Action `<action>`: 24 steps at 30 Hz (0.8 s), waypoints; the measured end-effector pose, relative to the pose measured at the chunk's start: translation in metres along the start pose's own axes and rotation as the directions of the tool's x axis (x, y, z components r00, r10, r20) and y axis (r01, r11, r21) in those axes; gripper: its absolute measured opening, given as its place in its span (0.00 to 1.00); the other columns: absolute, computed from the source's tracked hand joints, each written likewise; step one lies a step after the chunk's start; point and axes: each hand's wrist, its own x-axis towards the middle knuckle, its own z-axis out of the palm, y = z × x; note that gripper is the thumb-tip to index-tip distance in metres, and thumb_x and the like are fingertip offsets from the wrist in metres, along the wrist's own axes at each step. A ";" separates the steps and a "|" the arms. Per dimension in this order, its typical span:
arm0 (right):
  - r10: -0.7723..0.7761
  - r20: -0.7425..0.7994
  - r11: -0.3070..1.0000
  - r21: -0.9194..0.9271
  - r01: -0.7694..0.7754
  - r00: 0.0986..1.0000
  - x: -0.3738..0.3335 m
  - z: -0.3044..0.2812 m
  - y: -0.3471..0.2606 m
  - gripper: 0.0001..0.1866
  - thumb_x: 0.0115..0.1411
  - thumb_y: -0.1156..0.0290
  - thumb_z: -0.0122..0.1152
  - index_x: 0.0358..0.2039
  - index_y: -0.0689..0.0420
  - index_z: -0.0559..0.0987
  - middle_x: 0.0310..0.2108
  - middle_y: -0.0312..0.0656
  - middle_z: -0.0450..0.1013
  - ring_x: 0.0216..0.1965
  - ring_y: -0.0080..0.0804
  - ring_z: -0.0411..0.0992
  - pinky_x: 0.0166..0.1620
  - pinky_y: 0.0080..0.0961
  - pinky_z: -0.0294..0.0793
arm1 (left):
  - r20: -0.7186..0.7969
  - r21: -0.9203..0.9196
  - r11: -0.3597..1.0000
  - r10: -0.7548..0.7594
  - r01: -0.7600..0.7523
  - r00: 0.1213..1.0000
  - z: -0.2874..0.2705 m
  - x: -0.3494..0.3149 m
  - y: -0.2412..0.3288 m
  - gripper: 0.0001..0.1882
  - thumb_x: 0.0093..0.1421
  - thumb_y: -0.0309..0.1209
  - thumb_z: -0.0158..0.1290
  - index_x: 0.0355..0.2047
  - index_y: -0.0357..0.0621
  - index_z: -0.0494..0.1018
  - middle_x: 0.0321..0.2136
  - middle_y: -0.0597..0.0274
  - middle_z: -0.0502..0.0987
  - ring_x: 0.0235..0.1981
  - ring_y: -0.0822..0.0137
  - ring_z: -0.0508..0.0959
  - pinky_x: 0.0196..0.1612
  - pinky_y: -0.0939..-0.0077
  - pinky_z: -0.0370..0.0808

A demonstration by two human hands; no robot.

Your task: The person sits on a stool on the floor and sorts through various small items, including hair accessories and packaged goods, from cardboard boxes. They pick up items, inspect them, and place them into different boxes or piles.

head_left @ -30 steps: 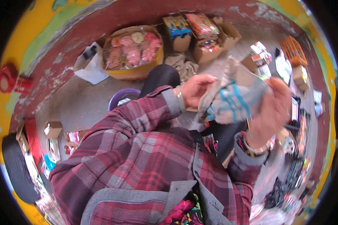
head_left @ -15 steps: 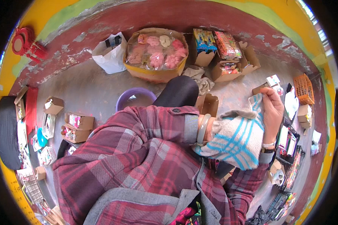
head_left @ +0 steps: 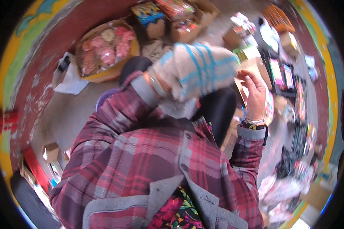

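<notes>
A white cloth with turquoise stripes covers my left hand, held out in front of me. The hand's fingers are hidden under the cloth; its wrist with a pale bangle shows at the cuff. Just beyond the cloth's right edge is my right hand, raised, fingers loosely bent and apparently holding nothing. Its fingertips come close to the cloth; whether they touch it I cannot tell. A bracelet and a dark band circle that wrist. Clear plastic shows below the cloth, by my dark-clad knee.
A large box of pink items stands front left, with a white bag beside it. Open cartons of packets stand ahead. Right of me are dark crates, an orange basket and pinkish plastic bags.
The view has turned, so the surroundings are shifted. My cloth-covered left hand has swung up and left, and my right hand, which held a corner of the cloth, now sits apart at its edge.
</notes>
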 end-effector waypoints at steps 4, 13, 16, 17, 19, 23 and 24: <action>0.237 0.052 0.971 0.002 -0.237 0.970 -0.079 -0.059 0.041 0.11 0.61 0.70 0.49 0.40 0.61 0.74 0.36 0.38 0.74 0.37 0.23 0.72 0.40 0.18 0.68 | 0.044 0.244 0.966 0.072 -0.081 0.996 -0.033 -0.002 0.016 0.20 0.54 0.38 0.51 0.45 0.41 0.67 0.40 0.55 0.73 0.41 0.61 0.74 0.46 0.66 0.69; 0.727 -0.279 0.683 0.209 -0.700 0.627 -0.242 -0.133 0.203 0.09 0.58 0.69 0.52 0.38 0.59 0.74 0.30 0.38 0.75 0.28 0.21 0.73 0.28 0.14 0.71 | 0.244 0.246 0.961 0.061 -0.123 0.968 -0.015 0.021 0.040 0.19 0.52 0.38 0.54 0.43 0.44 0.70 0.37 0.58 0.74 0.39 0.61 0.75 0.44 0.67 0.70; 0.732 -0.380 0.647 0.129 -0.752 0.565 -0.239 -0.118 0.255 0.10 0.57 0.71 0.52 0.37 0.61 0.75 0.27 0.38 0.74 0.23 0.22 0.72 0.23 0.16 0.70 | 0.282 0.244 0.963 0.045 -0.117 0.958 0.012 0.018 0.039 0.18 0.51 0.37 0.55 0.42 0.45 0.71 0.36 0.58 0.75 0.38 0.61 0.75 0.43 0.68 0.70; 0.727 -0.408 0.632 0.084 -0.770 0.552 -0.236 -0.113 0.269 0.10 0.56 0.71 0.53 0.37 0.62 0.75 0.26 0.38 0.74 0.22 0.22 0.72 0.22 0.16 0.70 | 0.270 0.283 0.950 0.052 -0.131 0.961 0.022 0.016 0.038 0.18 0.51 0.37 0.55 0.42 0.45 0.71 0.36 0.58 0.75 0.39 0.61 0.75 0.43 0.68 0.70; 0.617 -0.473 0.664 -0.114 -0.739 0.628 -0.219 -0.104 0.289 0.10 0.54 0.71 0.54 0.34 0.62 0.77 0.22 0.38 0.74 0.21 0.22 0.72 0.22 0.18 0.69 | 0.245 0.378 0.912 0.071 -0.162 0.967 0.035 0.017 0.036 0.17 0.51 0.36 0.55 0.41 0.45 0.72 0.36 0.59 0.75 0.39 0.61 0.74 0.44 0.68 0.70; 0.331 -0.575 0.535 -0.539 -0.651 0.748 -0.184 -0.084 0.320 0.14 0.48 0.64 0.58 0.33 0.59 0.78 0.26 0.46 0.75 0.28 0.39 0.74 0.34 0.32 0.72 | 0.208 0.539 0.810 0.137 -0.230 0.968 0.043 0.026 0.030 0.16 0.50 0.35 0.55 0.40 0.46 0.73 0.36 0.59 0.75 0.40 0.60 0.74 0.44 0.68 0.69; 0.339 -0.576 0.495 -0.563 -0.662 0.744 -0.174 -0.077 0.318 0.15 0.47 0.61 0.59 0.33 0.58 0.77 0.30 0.47 0.74 0.35 0.45 0.72 0.39 0.35 0.70 | 0.204 0.574 0.782 0.150 -0.242 0.967 0.044 0.027 0.029 0.16 0.49 0.34 0.55 0.39 0.46 0.73 0.36 0.59 0.75 0.40 0.59 0.74 0.44 0.68 0.69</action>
